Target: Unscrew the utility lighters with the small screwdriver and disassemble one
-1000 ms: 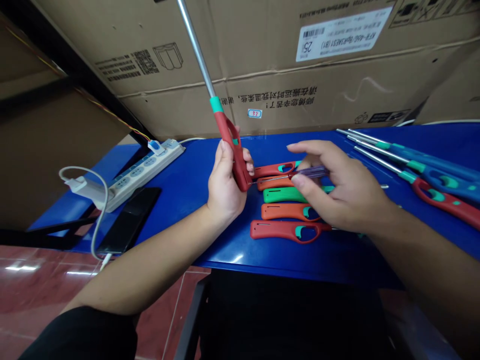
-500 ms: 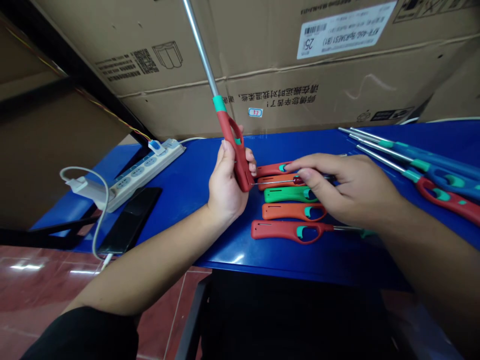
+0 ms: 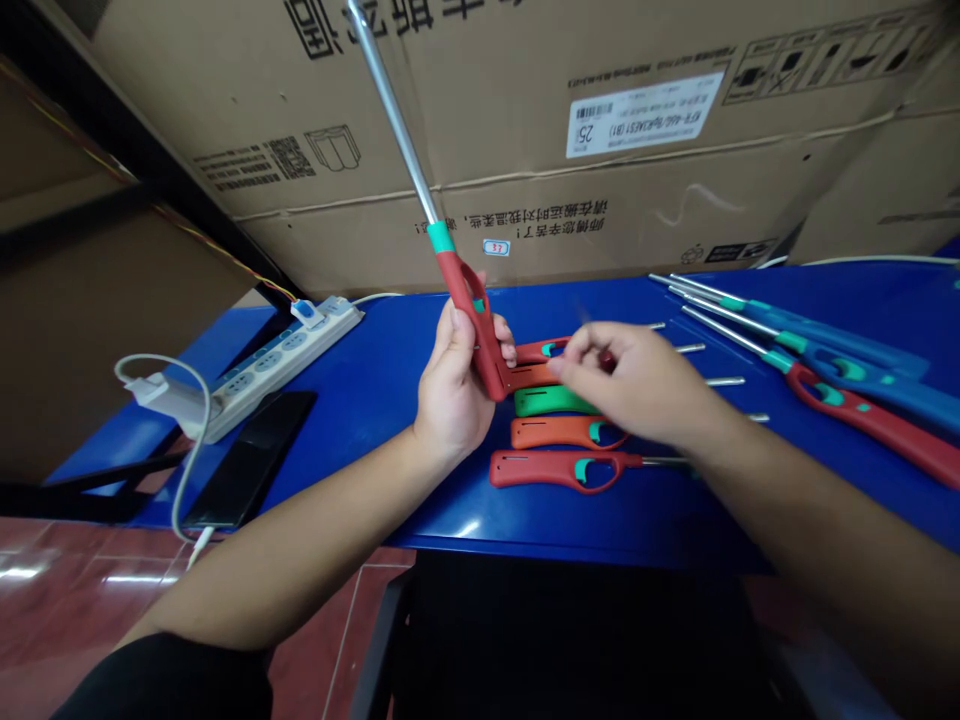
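Note:
My left hand (image 3: pixel 454 385) is closed around the handle of a red long-nosed lighter (image 3: pixel 487 365), whose metal tube points up and away to the left. Its butt end faces down to the right. My right hand (image 3: pixel 645 385) is closed just right of it, over the row of lighters. A small screwdriver (image 3: pixel 606 360) is in its fingers; only a bit of the dark red handle shows clearly, and its blade is blurred or hidden. Under and beside this hand lie a green lighter (image 3: pixel 551 402), an orange lighter (image 3: pixel 555 433) and a red lighter (image 3: pixel 532 468), among others.
At the right lie blue lighters (image 3: pixel 832 350) and another red lighter (image 3: pixel 885 420). A white power strip (image 3: pixel 277 365) and a black phone (image 3: pixel 251 460) with a cable are at the left of the blue table (image 3: pixel 450 520). A large cardboard box (image 3: pixel 495 130) stands behind.
My right hand has drawn the screwdriver tip away from the lighter's butt end, and the fingers have curled in. The left hand still holds the lighter. The view has tilted slightly.

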Tool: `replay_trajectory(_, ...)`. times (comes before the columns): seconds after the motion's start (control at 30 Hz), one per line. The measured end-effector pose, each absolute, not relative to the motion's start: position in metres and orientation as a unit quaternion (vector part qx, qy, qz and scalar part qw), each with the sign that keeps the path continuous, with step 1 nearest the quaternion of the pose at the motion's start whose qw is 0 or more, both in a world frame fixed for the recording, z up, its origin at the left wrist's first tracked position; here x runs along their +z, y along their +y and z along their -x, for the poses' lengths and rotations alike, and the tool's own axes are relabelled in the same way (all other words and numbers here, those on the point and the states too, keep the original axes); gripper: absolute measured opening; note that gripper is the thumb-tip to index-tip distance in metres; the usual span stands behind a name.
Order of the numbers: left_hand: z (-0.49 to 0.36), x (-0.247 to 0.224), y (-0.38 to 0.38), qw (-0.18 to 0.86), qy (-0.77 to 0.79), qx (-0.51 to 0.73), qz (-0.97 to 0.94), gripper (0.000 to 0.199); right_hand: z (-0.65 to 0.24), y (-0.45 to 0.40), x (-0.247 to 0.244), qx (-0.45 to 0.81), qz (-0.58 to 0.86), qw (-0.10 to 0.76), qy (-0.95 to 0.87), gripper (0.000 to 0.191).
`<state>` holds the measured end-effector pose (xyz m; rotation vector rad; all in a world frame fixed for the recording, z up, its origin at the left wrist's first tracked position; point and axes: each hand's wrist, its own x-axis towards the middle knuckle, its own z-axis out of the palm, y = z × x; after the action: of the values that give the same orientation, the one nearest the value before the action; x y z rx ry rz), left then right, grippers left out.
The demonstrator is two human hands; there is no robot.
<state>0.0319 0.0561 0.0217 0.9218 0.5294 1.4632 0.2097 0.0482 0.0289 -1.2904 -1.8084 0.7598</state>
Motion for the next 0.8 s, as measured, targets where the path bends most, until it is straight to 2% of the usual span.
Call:
replay_trajectory(0.13,-0.036,0.022,0.051,0.636,0.211,0.624,-0.401,0.032,-0.194,0.041,0.024,0.199,0.407,0.402,-0.796,0.006)
replay_trajectory(0.3,-0.036,0.023,0.048,0.647,0.210,0.626,-0.382,0.032,-0.192,0.037,0.020,0.105,0.372,0.380,-0.841,0.015)
replay_trajectory(0.53,-0.037,0.024,0.049,0.654,0.227,0.633,-0.348,0.035,-0.185,0.033,0.015,0.085,0.380,0.384,-0.837,0.015)
replay_trajectory(0.8,-0.036,0.026,0.047,0.654,0.236,0.635,-0.336,0.033,-0.183,0.034,0.012,0.133,0.361,0.433,-0.815,0.010)
